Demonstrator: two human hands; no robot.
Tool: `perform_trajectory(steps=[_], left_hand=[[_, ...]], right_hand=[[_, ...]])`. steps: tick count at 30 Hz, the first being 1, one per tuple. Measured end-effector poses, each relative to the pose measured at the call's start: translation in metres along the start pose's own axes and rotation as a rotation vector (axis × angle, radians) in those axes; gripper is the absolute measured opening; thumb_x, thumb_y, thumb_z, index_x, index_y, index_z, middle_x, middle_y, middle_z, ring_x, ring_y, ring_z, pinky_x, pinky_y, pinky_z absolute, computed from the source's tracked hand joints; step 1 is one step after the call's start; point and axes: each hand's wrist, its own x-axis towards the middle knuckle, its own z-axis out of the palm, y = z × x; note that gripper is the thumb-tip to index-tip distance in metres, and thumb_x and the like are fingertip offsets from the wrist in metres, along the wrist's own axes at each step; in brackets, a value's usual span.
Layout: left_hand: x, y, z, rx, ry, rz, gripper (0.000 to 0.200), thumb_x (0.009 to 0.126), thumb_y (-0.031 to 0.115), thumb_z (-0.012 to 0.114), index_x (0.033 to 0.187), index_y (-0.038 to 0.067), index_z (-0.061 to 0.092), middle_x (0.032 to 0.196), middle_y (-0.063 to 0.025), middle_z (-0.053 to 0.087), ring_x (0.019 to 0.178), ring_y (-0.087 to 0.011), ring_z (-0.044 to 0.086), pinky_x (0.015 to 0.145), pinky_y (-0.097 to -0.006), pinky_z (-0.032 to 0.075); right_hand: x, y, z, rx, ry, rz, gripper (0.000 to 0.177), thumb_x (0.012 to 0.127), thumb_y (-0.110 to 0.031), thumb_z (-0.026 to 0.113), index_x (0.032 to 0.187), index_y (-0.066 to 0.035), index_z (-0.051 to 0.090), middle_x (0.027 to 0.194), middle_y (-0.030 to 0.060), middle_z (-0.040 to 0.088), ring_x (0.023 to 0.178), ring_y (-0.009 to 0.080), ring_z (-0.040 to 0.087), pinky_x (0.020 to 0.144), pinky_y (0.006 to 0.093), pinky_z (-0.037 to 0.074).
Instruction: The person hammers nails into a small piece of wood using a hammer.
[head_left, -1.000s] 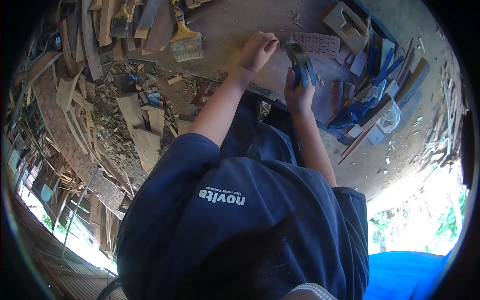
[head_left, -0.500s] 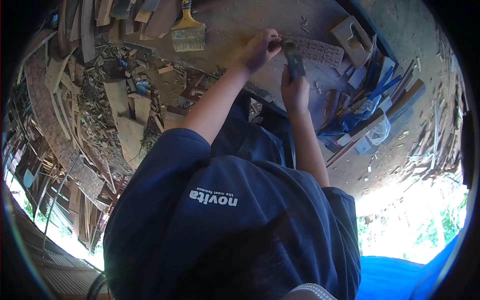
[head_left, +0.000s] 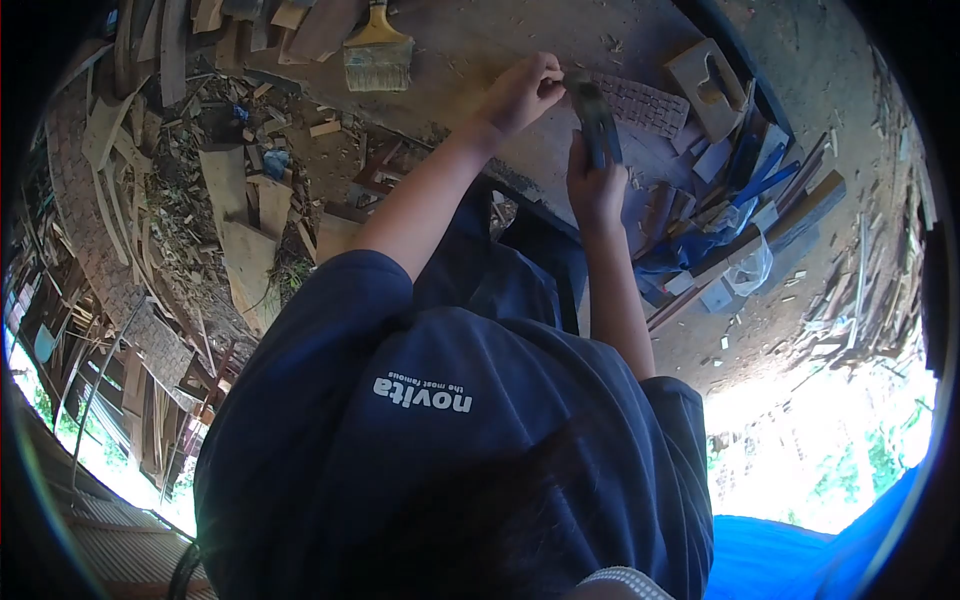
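Observation:
My right hand (head_left: 598, 190) is wrapped round a dark, flat-sided tool (head_left: 597, 120), whose far end lies close to the fingers of my left hand. My left hand (head_left: 523, 93) has its thumb and fingers pinched together over the work surface; what they hold, if anything, is too small to make out. Just beyond the tool's tip is a reddish-brown strip with a woven or carved block pattern (head_left: 640, 103), lying flat. Its left end is partly hidden by the tool.
A wide brush (head_left: 378, 62) with a yellow handle lies at the top. A wooden block with a cut-out (head_left: 708, 90) stands right of the patterned strip, above blue tools (head_left: 770, 178) and a plastic bag (head_left: 748, 268). Wood offcuts (head_left: 245, 225) cover the ground at left.
The dark tool in my right hand has tilted and shows more of its length, and my right hand sits slightly lower. My left hand remains pinched near its tip. The view has shifted a little.

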Motion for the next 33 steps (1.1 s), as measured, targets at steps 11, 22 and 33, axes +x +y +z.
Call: perform_trajectory(steps=[11,22,33], left_hand=[[0.0,-0.001,0.0,0.053,0.027,-0.009,0.036,0.077,0.008,0.074,0.101,0.005,0.048,0.088,-0.012,0.065,0.076,-0.0266,0.065,0.067,-0.035,0.052],[0.001,0.006,0.001,-0.04,-0.044,-0.012,0.033,0.081,0.005,0.07,0.105,0.004,0.048,0.092,-0.0111,0.064,0.078,-0.0243,0.064,0.069,-0.0339,0.052],[0.061,0.048,0.015,0.082,-0.181,0.129,0.011,0.083,0.006,0.066,0.092,0.005,0.06,0.093,-0.0097,0.063,0.088,-0.0272,0.061,0.076,-0.036,0.049]], right_hand=[[0.006,-0.008,-0.002,0.079,0.153,-0.184,0.031,0.09,-0.017,0.057,0.116,0.0,0.053,0.074,0.0251,0.063,0.069,0.044,0.063,0.059,0.0471,0.05],[-0.015,-0.003,-0.016,0.033,0.069,0.112,0.027,0.09,-0.019,0.06,0.108,0.001,0.059,0.072,0.0268,0.061,0.067,0.0441,0.063,0.057,0.0445,0.049],[-0.069,0.122,-0.005,0.551,0.557,0.437,0.021,0.095,-0.021,0.056,0.081,-0.008,0.049,0.063,-0.0066,0.044,0.054,0.0017,0.04,0.047,0.0211,0.031]])
